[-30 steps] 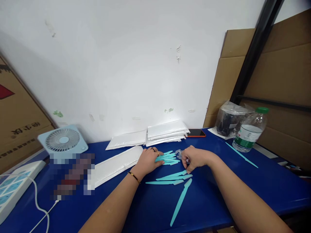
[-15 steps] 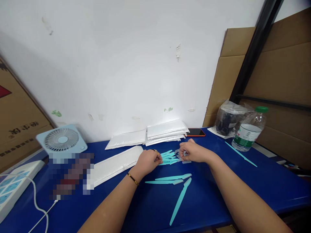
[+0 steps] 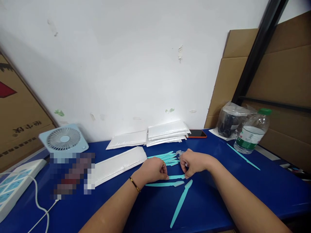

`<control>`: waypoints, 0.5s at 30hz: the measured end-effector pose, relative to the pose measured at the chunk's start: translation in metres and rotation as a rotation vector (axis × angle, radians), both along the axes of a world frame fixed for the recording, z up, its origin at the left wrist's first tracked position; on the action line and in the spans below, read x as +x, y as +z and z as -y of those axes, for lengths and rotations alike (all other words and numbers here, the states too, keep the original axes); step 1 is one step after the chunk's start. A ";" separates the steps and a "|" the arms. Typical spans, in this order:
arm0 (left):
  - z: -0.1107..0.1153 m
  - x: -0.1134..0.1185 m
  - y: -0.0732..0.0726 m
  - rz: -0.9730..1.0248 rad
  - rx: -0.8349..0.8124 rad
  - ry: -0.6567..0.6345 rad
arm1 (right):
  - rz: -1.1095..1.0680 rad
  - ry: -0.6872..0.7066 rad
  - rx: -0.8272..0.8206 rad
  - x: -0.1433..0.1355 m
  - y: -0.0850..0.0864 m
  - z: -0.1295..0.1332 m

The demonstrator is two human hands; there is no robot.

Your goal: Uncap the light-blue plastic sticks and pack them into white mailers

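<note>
A turquoise eyebrow razor [image 3: 177, 177] stretches between my two hands, low over the blue table. My left hand [image 3: 153, 169] pinches its handle end. The fingers of my right hand [image 3: 195, 162] close on its blade end, which they hide. Behind my hands lies a fanned pile of eyebrow razors [image 3: 170, 156], and small clear plastic pieces [image 3: 179, 153] sit at its right. Nearer to me are a level eyebrow razor [image 3: 165, 184] and a slanted one [image 3: 180, 205]. Another eyebrow razor [image 3: 243, 156] rests far to the right.
White padded envelopes [image 3: 167, 131] are stacked against the wall; one envelope [image 3: 119, 165] lies left of my hands. A phone [image 3: 198, 133] is behind. At right stand a bottle [image 3: 251, 132] and a bagged dark item [image 3: 227, 123]; at left, a fan [image 3: 65, 139] and power strip [image 3: 19, 184].
Both hands have come toward me from the pile and the clear pieces. They now grip the upper of the two level razors that lay in front.
</note>
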State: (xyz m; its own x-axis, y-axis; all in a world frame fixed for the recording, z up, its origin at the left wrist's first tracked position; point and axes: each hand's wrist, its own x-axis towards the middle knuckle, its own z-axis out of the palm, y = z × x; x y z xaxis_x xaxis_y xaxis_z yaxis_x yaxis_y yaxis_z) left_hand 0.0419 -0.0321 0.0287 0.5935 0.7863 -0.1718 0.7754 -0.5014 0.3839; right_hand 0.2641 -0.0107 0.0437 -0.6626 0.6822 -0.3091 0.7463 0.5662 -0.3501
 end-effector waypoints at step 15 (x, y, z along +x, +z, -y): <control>-0.013 -0.020 0.012 -0.034 0.208 0.121 | -0.134 -0.250 0.293 0.029 0.007 -0.018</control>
State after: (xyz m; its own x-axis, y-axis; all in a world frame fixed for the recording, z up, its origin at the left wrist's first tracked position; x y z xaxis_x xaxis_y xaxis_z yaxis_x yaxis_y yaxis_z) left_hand 0.0221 -0.0188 0.0402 0.4893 0.8720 -0.0175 0.8455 -0.4693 0.2548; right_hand 0.2926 0.0077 0.0509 -0.4859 0.8740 0.0004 0.8325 0.4630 -0.3043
